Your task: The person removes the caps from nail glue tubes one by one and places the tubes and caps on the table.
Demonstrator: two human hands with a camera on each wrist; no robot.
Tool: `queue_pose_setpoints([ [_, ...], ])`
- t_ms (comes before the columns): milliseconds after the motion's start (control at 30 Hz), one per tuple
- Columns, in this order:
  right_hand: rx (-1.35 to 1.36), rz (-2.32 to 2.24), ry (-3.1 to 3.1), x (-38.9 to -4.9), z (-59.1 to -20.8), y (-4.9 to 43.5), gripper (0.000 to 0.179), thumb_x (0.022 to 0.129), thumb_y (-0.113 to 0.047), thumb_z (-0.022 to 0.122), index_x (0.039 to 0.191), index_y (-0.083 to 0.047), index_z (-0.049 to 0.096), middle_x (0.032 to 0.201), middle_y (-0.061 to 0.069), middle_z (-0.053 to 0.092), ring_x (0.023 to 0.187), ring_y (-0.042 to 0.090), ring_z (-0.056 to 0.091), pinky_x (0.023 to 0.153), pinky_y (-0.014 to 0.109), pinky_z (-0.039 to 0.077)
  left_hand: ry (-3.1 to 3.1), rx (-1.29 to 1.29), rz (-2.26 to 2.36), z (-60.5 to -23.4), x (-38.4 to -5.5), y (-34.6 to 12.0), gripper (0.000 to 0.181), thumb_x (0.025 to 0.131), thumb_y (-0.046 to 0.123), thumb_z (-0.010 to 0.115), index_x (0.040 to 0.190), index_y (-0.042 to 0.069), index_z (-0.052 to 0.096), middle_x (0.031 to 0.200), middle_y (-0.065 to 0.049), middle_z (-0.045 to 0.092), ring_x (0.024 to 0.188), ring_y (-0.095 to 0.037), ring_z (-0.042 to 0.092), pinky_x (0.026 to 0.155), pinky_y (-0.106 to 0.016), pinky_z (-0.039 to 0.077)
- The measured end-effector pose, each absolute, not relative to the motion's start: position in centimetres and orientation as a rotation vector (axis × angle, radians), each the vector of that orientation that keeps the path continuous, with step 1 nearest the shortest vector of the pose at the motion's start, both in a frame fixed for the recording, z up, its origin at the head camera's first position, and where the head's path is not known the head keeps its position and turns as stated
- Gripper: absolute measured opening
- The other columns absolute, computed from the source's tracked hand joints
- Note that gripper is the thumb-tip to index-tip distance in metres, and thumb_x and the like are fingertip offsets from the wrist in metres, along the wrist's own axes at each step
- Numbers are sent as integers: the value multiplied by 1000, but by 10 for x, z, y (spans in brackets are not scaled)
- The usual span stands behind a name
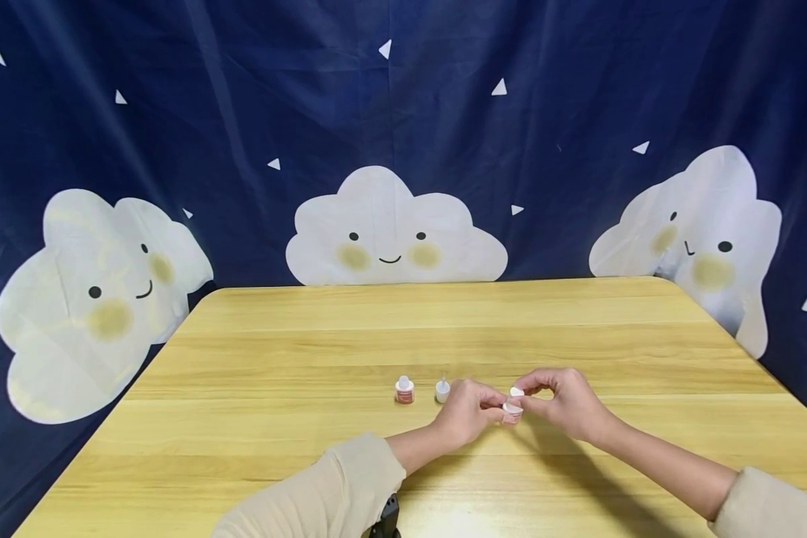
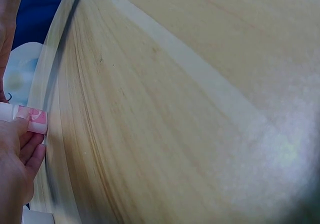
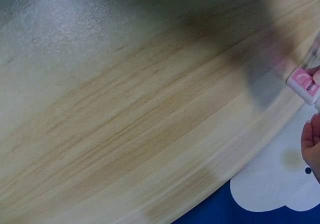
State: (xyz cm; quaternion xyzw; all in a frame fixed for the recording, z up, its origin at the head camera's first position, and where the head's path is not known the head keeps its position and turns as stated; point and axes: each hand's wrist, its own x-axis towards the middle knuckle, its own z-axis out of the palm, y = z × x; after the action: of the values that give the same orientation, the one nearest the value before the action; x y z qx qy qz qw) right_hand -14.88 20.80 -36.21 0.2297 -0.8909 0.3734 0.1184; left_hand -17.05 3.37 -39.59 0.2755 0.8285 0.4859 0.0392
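Observation:
In the head view my left hand (image 1: pixel 467 411) pinches a small white bottle (image 1: pixel 512 413) with a pink label. A small white cap (image 1: pixel 516 391) is between the thumb and fingers of my right hand (image 1: pixel 571 403), just above the bottle's top; whether the two touch I cannot tell. The left wrist view shows the pink label (image 2: pixel 37 115) under my left thumb. At its right edge, the right wrist view catches the same bottle (image 3: pixel 303 85), tilted, beside part of my right hand (image 3: pixel 312 144).
Left of my hands, a second small bottle (image 1: pixel 405 391) with a reddish label stands on the wooden table (image 1: pixel 276 418). Between it and my left hand is a small white piece (image 1: pixel 442 390) with a thin clear tip pointing up. A dark blue cloud-patterned curtain (image 1: pixel 242 90) hangs behind.

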Motion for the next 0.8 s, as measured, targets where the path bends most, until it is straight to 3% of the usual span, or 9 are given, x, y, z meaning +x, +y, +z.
queue_pose_setpoints([
  [333,759,1103,-2597,-149,-361,210,7,76,-3,73,81,-8,72,80,2,72,75,-5,58,67,27,55,2573,871,1451,-397,-170,33,15,76,12,73,89,4,74,85,-7,73,73,0,67,59,-6,48],
  [633,914,1121,-2554,-152,-362,214,10,77,0,71,85,-6,71,82,5,72,77,5,62,69,25,54,2591,867,1441,-398,-171,34,12,77,8,72,87,2,74,85,-8,73,75,-2,67,60,-6,48],
  [800,919,1196,-2519,-152,-364,214,10,77,1,71,86,-5,71,82,6,71,77,-1,61,69,23,54,2597,890,1434,-399,-172,33,13,76,11,73,87,3,74,85,-8,73,76,-2,67,62,-5,48],
])
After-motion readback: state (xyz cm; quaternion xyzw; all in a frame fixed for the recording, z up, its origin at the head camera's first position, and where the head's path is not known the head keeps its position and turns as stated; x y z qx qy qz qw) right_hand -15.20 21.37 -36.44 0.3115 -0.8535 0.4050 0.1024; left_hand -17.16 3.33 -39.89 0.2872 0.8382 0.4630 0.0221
